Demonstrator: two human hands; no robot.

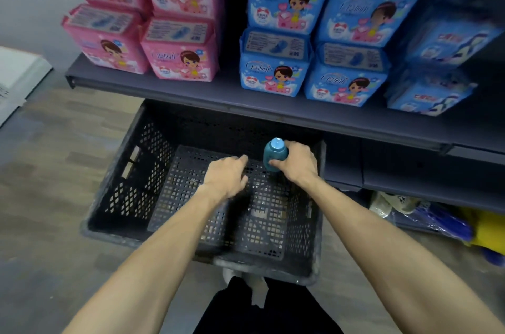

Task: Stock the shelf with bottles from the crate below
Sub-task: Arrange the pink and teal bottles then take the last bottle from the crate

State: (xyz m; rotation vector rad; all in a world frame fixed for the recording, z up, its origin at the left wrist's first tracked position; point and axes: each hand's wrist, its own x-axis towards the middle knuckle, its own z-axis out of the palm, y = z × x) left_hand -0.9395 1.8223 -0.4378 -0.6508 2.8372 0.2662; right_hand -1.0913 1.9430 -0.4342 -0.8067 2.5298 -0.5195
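One teal bottle (274, 154) upright inside the dark mesh crate (131, 169) near its far right wall, my right hand (296, 161) wrapped around it, my left hand (226, 175) loosely curled, holding nothing, shelf (164, 90) above stacked with pink packs (180, 57) and blue packs (276, 74).

Crate (114, 191) on floor, below shelf (246, 104) of packs (276, 71).

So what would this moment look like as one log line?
right hand: grips blue bottle | left hand: empty, over crate | shelf: no bottles yet
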